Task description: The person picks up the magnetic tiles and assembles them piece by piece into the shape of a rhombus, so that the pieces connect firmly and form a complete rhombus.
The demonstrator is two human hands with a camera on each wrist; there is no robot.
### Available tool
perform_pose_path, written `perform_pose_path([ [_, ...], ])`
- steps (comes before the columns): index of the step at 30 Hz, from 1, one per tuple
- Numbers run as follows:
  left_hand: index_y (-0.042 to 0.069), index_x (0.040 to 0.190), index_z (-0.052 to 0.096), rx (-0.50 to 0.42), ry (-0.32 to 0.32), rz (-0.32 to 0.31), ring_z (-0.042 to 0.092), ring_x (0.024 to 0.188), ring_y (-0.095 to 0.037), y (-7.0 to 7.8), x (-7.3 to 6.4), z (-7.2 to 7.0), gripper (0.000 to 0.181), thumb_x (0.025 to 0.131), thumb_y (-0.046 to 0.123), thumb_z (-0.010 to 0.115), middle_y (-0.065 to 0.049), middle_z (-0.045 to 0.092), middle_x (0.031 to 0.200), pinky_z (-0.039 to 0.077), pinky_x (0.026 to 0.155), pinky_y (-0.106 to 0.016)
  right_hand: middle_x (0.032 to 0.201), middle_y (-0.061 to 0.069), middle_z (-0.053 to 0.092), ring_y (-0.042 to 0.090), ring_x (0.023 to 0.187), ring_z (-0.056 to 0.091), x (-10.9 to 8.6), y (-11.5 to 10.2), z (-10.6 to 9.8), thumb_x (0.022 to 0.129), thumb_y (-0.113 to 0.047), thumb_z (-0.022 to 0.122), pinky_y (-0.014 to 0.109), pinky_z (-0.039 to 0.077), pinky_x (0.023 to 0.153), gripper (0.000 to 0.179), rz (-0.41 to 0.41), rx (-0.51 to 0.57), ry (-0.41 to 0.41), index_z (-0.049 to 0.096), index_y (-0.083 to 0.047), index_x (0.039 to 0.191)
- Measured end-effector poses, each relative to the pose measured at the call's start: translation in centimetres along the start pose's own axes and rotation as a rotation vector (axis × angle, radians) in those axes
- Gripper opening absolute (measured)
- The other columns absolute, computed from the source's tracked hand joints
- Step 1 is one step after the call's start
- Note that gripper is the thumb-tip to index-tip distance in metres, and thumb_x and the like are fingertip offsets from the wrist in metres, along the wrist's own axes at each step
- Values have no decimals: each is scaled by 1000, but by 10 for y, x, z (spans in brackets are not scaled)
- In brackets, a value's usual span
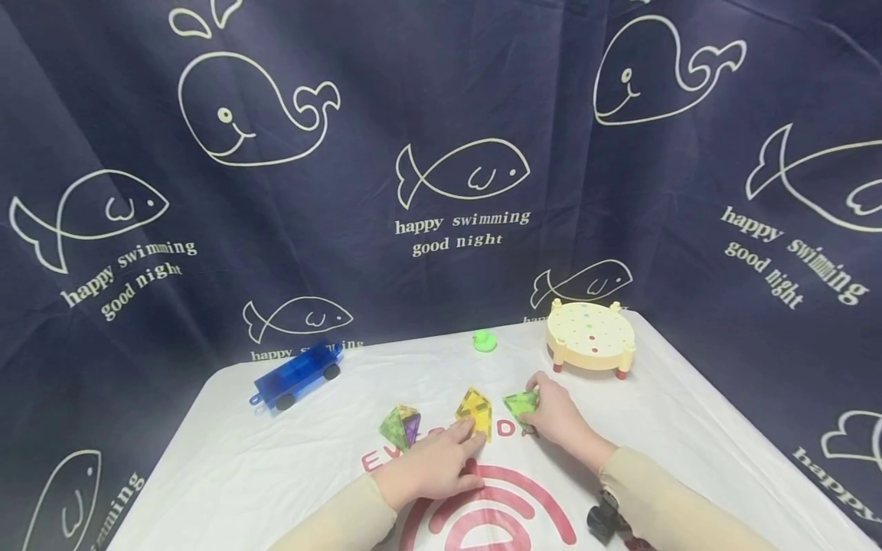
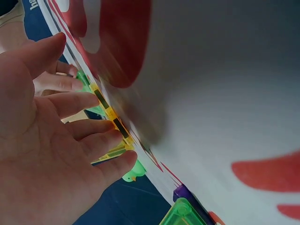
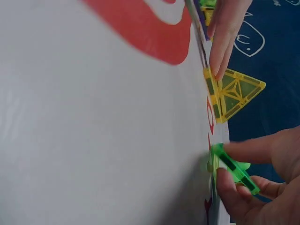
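In the head view my left hand reaches over the white tabletop, fingertips touching the yellow translucent triangle tiles. One yellow triangle stands up from another lying flat in the right wrist view. The left fingers look fairly straight. My right hand pinches a green translucent tile between thumb and fingers, close to the table; the right wrist view shows that green tile tilted. Left of the left hand sits a small pyramid-like cluster of green, purple and yellow tiles.
A blue toy wagon stands at the back left. A green rubber duck sits near the back edge, with a cream round pegboard on short legs at the back right. A black object is by the right sleeve.
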State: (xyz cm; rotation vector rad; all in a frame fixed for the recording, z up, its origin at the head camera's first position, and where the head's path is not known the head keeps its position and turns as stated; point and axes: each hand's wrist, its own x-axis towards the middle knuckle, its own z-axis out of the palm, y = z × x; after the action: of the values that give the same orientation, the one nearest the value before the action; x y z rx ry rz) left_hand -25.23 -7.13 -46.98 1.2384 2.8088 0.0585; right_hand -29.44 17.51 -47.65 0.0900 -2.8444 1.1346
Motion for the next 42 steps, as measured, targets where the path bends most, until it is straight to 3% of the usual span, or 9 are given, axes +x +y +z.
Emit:
perform_pose_path([
  [4, 12, 152, 49, 7, -7, -22, 40, 145, -26, 4, 2, -3, 72, 97, 58, 59, -18, 41, 157, 40, 113, -40, 75, 8, 56, 18, 57, 57, -2, -5, 1, 74, 10, 75, 30, 51, 47, 43, 2, 79, 19, 56, 4, 112],
  [13, 13, 149, 53, 47, 3, -45, 47, 140, -26, 7, 8, -2, 74, 95, 63, 58, -18, 45, 154, 43, 111, -35, 73, 8, 57, 16, 51, 57, -8, -14, 13, 70, 11, 74, 29, 51, 45, 42, -25, 155, 33, 57, 2, 108],
  [28, 14, 150, 52, 51, -8, -51, 43, 143, -24, 10, 4, -7, 74, 95, 63, 59, -17, 44, 155, 43, 111, -37, 78, 4, 61, 14, 64, 59, -10, -22, 22, 72, 5, 86, 28, 53, 54, 42, -59, 163, 19, 60, -2, 104],
  [36, 12, 149, 53, 11, 3, -43, 44, 142, -25, 7, 4, -4, 73, 98, 65, 51, -18, 44, 156, 44, 110, -40, 82, 4, 64, 15, 67, 65, -10, -23, 24, 71, 5, 87, 27, 56, 55, 42, -62, 221, 13, 63, 0, 104],
  [42, 14, 150, 53, -19, -10, -77, 41, 144, -25, 8, 4, -6, 74, 100, 67, 44, -17, 43, 156, 41, 112, -40, 88, 5, 63, 16, 69, 68, -8, -24, 25, 71, 10, 85, 27, 58, 55, 42, -74, 295, 2, 64, 1, 106],
])
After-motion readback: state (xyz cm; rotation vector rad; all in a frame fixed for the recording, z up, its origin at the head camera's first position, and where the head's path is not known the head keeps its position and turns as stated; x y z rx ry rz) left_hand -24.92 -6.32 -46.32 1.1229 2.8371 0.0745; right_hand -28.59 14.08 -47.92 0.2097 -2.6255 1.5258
